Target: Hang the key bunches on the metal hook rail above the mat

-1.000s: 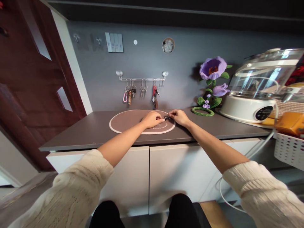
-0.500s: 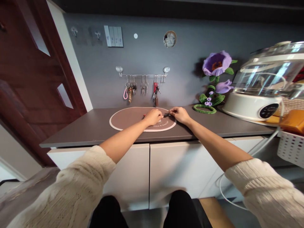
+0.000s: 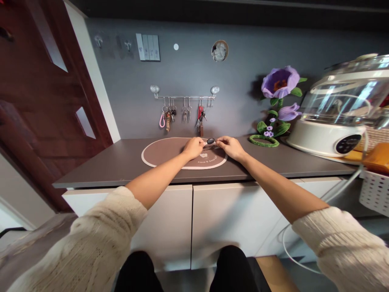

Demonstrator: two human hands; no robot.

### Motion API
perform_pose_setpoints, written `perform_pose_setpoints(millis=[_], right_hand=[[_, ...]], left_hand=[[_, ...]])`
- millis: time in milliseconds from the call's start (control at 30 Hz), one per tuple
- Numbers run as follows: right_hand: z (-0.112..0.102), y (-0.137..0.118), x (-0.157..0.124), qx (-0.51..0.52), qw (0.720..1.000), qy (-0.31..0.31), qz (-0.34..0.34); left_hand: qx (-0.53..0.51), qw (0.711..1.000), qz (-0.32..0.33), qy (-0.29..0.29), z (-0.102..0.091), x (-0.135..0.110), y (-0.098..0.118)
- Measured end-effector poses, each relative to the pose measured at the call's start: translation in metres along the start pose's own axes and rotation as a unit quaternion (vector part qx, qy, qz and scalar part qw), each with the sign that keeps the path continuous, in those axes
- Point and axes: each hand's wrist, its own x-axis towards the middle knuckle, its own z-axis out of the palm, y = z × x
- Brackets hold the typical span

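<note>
Between my two hands, just above the oval brown mat [image 3: 164, 152], is a small key with a black oval head [image 3: 210, 141]. My left hand [image 3: 193, 148] is closed, pinching the key's pale metallic end. From the other side my right hand [image 3: 230, 147] pinches a small shiny metal part beside the black head, seemingly a key ring; its exact shape is too small to make out. The fingertips of both hands nearly meet. Several bunches of keys [image 3: 200, 115] hang from a clear hook rail [image 3: 184, 97] on the wall behind.
A purple flower ornament [image 3: 280, 83] with a green ring base stands right of the mat. Farther right are a white appliance with a clear top [image 3: 325, 136] and a perforated white basket [image 3: 375, 192]. White cabinet doors [image 3: 225, 219] lie below the dark counter [image 3: 100, 166].
The black-headed key has been raised off the mat and turned so its oval head shows. My left hand has lifted slightly; the red bit beside it is out of sight.
</note>
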Motion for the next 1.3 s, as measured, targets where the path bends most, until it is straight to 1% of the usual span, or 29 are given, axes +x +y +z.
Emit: perform_pose_setpoints(millis=[133,233,400,500,600,667,833,900,1000,1133,1300], right_hand=[[0.003,-0.001,-0.001,0.041,0.999,-0.016,-0.024],[0.005,-0.001,-0.002,0.049,0.998,-0.022,-0.032],[0.006,-0.003,-0.002,0.043,0.998,-0.001,-0.05],[0.005,-0.004,-0.002,0.013,0.997,0.029,-0.067],[0.003,-0.004,-0.001,-0.016,0.992,0.073,-0.098],[0.003,-0.002,0.001,-0.014,0.989,0.096,-0.112],[0.004,0.003,0.004,-0.003,0.985,0.133,-0.111],[0.004,0.003,0.004,0.003,0.985,0.131,-0.108],[0.005,0.002,0.003,0.025,0.988,0.113,-0.099],[0.008,0.0,0.002,0.072,0.99,0.082,-0.092],[0.011,-0.002,0.002,0.1,0.989,0.053,-0.096]], left_hand=[[-0.032,0.999,-0.008,0.024,-0.002,-0.001,0.001],[-0.067,0.997,-0.012,0.041,-0.002,-0.001,0.0],[-0.114,0.992,-0.012,0.047,-0.001,0.0,-0.001],[-0.134,0.99,-0.011,0.05,0.0,0.001,-0.002],[-0.146,0.988,-0.02,0.054,0.001,0.001,-0.003],[-0.15,0.987,-0.026,0.053,0.001,0.001,-0.004],[-0.144,0.989,-0.022,0.026,0.003,0.002,-0.005],[-0.132,0.991,-0.016,0.022,0.004,0.001,-0.005],[-0.098,0.995,0.004,0.026,0.004,0.0,-0.005],[-0.037,0.997,0.046,0.056,0.0,-0.003,-0.001],[-0.046,0.99,0.103,0.09,0.0,-0.004,0.003]])
